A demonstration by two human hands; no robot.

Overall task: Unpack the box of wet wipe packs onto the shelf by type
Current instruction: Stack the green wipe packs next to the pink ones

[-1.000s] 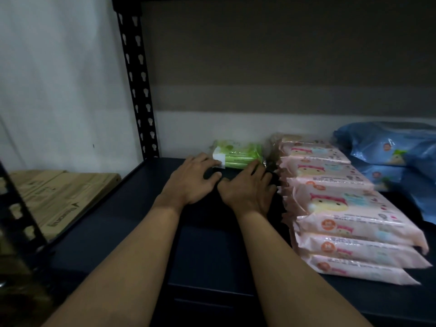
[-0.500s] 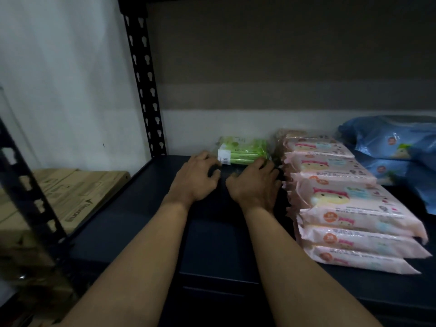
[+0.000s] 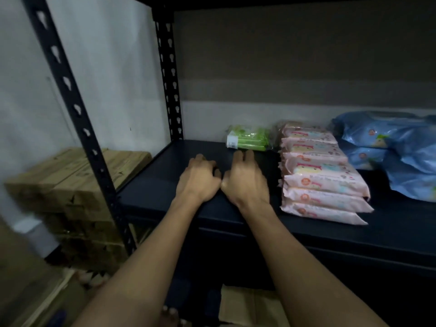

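Observation:
A green wipe pack (image 3: 247, 140) lies at the back of the dark shelf (image 3: 165, 185), against the wall. Right of it runs a row of several pink wipe packs (image 3: 318, 175) from back to front. Blue wipe packs (image 3: 389, 147) are piled at the far right. My left hand (image 3: 199, 179) and my right hand (image 3: 243, 179) hover side by side over the shelf, just in front of the green pack and apart from it. Both hands are empty, with fingers loosely curled and spread.
Black perforated uprights stand at the shelf's left: a back post (image 3: 168, 74) and a front post (image 3: 77, 119). Stacked cardboard boxes (image 3: 70, 185) sit left of the shelf. A cardboard box (image 3: 247, 305) lies on the floor below, and toes (image 3: 169, 315) show beside it.
Both hands have let go of the green pack and drawn back toward me. The view has pulled back and lowered, showing the front post and the floor.

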